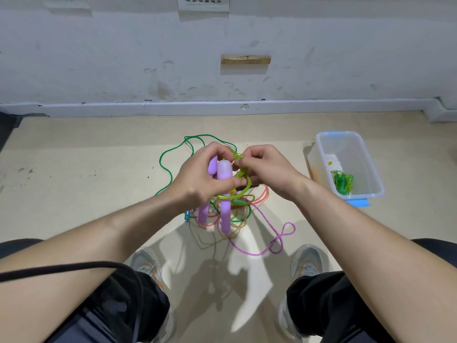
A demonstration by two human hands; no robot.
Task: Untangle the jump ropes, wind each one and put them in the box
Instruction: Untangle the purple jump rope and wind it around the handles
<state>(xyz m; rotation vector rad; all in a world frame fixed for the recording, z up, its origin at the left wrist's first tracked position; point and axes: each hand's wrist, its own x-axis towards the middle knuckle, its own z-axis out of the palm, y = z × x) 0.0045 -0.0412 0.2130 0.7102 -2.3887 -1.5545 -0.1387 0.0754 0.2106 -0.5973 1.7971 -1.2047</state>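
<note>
Mid-air, left hand grips handles, right hand rope.

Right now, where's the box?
Head view, right side: the clear box sits on the floor, to the right of the rope tangle and the right hand, with a wound green rope inside it.

I look into a bare, plain indoor room: scuffed white wall, grey skirting, beige floor, power sockets high up.
</note>
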